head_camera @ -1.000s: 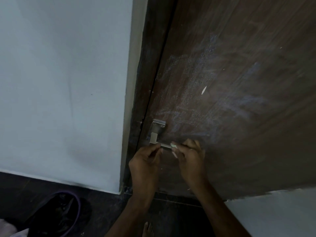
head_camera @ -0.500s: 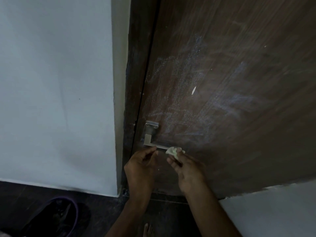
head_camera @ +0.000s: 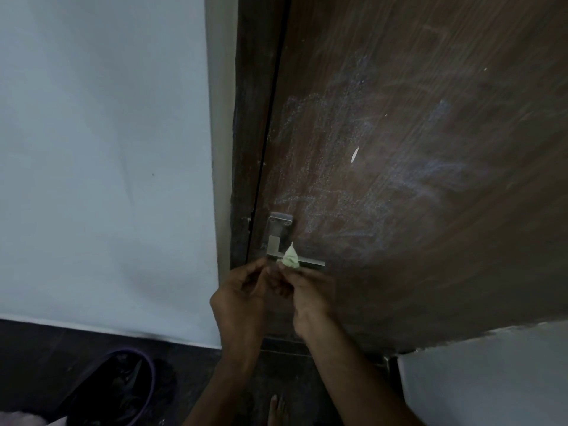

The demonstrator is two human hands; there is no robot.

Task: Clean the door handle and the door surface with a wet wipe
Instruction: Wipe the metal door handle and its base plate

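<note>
A dark brown wooden door fills the right of the view, smeared with pale chalky marks. Its silver lever handle sticks out to the right from a metal plate. A small crumpled pale-green wet wipe sits against the lever near its base. My right hand pinches the wipe from below. My left hand is close beside it, fingers curled toward the wipe; whether they touch it I cannot tell.
A white wall and the dark door frame lie left of the door. On the dark floor at lower left stands a purple-rimmed bin with a black liner. A toe shows at the bottom. Another pale wall is at lower right.
The wipe has been bunched up and brought left along the lever toward its base. Both hands have drawn closer together below the handle.
</note>
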